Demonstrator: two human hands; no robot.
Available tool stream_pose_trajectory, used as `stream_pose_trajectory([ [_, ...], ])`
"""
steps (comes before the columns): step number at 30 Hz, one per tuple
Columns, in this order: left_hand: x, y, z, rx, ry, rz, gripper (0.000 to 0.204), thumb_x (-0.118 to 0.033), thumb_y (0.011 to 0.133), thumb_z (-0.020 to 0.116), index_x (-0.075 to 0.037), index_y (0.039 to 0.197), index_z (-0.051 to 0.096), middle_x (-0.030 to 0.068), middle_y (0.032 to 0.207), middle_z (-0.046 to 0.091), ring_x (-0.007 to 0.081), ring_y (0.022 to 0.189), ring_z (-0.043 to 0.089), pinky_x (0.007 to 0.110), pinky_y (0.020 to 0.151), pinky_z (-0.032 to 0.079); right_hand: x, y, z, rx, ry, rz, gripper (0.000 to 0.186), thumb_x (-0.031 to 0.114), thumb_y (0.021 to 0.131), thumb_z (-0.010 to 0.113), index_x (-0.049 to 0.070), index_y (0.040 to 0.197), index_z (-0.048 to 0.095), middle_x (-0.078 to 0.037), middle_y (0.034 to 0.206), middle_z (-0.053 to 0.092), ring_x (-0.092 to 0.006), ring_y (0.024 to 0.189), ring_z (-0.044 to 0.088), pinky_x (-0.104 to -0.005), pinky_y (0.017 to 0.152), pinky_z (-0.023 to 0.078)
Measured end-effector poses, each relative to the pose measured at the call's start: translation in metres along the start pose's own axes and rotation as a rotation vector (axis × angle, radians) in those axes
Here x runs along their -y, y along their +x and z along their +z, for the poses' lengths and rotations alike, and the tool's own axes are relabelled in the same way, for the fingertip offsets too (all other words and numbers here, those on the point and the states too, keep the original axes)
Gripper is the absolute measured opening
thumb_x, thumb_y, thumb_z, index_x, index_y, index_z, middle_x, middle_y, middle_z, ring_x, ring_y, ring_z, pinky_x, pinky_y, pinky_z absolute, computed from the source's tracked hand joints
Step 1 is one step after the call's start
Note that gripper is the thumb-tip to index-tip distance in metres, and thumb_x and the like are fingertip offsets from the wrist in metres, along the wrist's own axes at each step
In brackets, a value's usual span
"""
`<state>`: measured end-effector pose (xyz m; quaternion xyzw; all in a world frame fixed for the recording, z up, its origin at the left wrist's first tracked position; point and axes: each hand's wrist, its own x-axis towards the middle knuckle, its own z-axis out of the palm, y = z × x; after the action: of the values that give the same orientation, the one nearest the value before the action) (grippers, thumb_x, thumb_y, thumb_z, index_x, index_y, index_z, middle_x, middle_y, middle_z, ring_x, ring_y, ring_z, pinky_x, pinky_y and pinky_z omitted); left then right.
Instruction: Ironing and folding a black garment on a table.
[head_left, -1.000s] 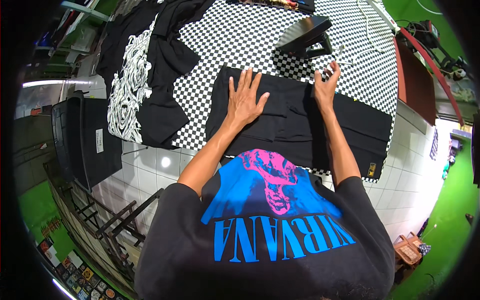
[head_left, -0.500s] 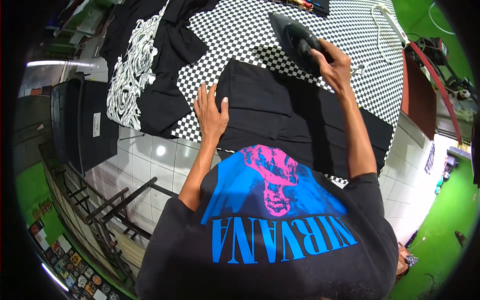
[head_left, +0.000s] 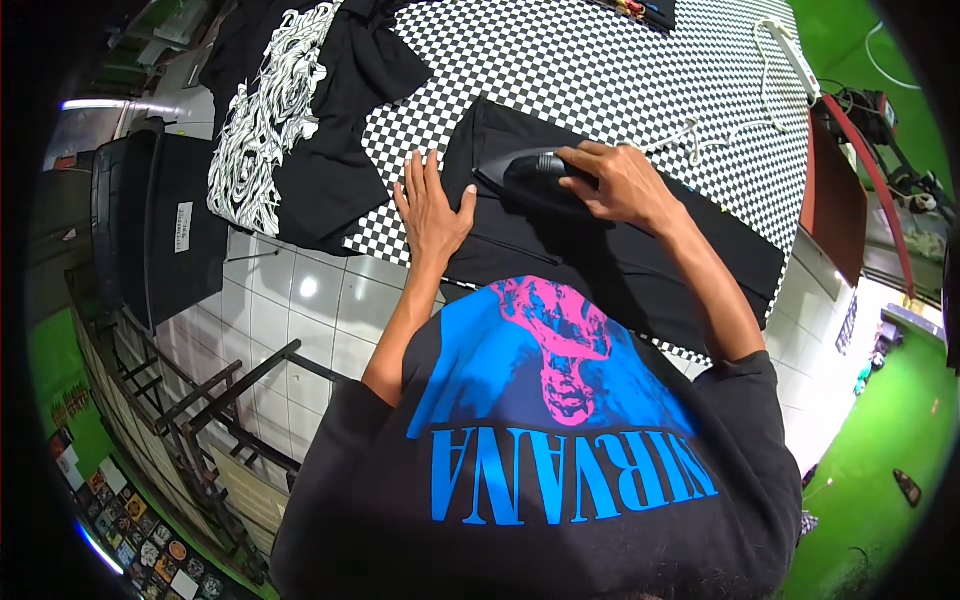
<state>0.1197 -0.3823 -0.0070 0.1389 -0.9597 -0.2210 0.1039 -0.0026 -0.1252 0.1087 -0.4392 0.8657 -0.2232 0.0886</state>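
A long black garment [head_left: 655, 265] lies flat across the near part of the table; its exact kind is hard to make out. My right hand [head_left: 622, 185] is wrapped round the handle of a dark clothes iron [head_left: 512, 178]. The iron rests on the garment's left part with its tip pointing left. At the garment's left end, my left hand [head_left: 433, 213] lies flat, fingers spread, its thumb on the cloth. Left of that hand is a black shirt [head_left: 345, 170] with a large white print.
The table cover [head_left: 560, 60] is black-and-white checked. A white cord [head_left: 690, 140] runs behind the iron, near a white power strip [head_left: 795, 60]. Folded dark cloth [head_left: 658, 12] lies at the far edge. A black case [head_left: 175, 225] and a dark metal frame [head_left: 235, 395] stand left, over white floor tiles.
My right hand has brought the iron from the far side of the checked cover, nearer and to the left, onto the black garment. My left hand stays at the garment's left end.
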Motion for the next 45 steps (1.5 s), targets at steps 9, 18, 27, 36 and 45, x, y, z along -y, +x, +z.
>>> stream_pose_trajectory([
  [9, 0.0, 0.001, 0.002, 0.008, 0.03, -0.013, 0.081, -0.046, 0.089, 0.067, -0.007, 0.152, 0.035, 0.0206, 0.158, 0.031, 0.0358, 0.149, 0.026, 0.06, 0.119, 0.015, -0.009, -0.006, -0.003, -0.112, -0.071, 0.163, 0.033, 0.02, 0.091, 0.069, 0.005, 0.119, 0.067, -0.014, 0.09, 0.067, -0.0342, 0.07, 0.065, -0.0428, 0.062, 0.051],
  [18, 0.001, 0.002, 0.002, 0.009, 0.051, -0.009, 0.079, -0.043, 0.088, 0.067, -0.006, 0.151, 0.037, 0.0219, 0.157, 0.032, 0.0373, 0.149, 0.026, 0.061, 0.119, 0.017, -0.021, 0.009, -0.001, -0.188, -0.066, 0.123, 0.032, 0.021, 0.091, 0.07, 0.005, 0.119, 0.068, -0.015, 0.086, 0.067, -0.0344, 0.069, 0.066, -0.0421, 0.062, 0.052],
  [27, 0.003, -0.001, 0.0, 0.019, 0.039, -0.022, 0.079, -0.041, 0.088, 0.067, -0.006, 0.151, 0.036, 0.0213, 0.158, 0.031, 0.0376, 0.149, 0.026, 0.06, 0.119, 0.017, -0.001, -0.003, -0.011, -0.068, 0.028, 0.101, 0.032, 0.019, 0.087, 0.073, 0.003, 0.115, 0.071, -0.014, 0.091, 0.071, -0.0323, 0.072, 0.068, -0.0394, 0.064, 0.054],
  [36, 0.003, 0.002, 0.001, 0.046, 0.041, -0.018, 0.078, -0.041, 0.089, 0.065, -0.007, 0.152, 0.035, 0.0203, 0.159, 0.028, 0.0376, 0.15, 0.023, 0.061, 0.118, 0.015, 0.002, 0.009, 0.005, -0.138, -0.023, 0.111, 0.032, 0.017, 0.086, 0.073, 0.004, 0.115, 0.07, -0.013, 0.089, 0.071, -0.033, 0.074, 0.069, -0.0411, 0.065, 0.054],
  [45, -0.007, 0.013, -0.017, 0.161, 0.011, -0.073, 0.079, -0.038, 0.089, 0.066, -0.005, 0.153, 0.033, 0.0242, 0.159, 0.028, 0.0411, 0.149, 0.023, 0.062, 0.119, 0.016, -0.044, 0.006, -0.042, -0.107, -0.167, 0.311, 0.028, 0.014, 0.081, 0.072, 0.005, 0.107, 0.069, -0.017, 0.088, 0.071, -0.0345, 0.075, 0.069, -0.0434, 0.068, 0.054],
])
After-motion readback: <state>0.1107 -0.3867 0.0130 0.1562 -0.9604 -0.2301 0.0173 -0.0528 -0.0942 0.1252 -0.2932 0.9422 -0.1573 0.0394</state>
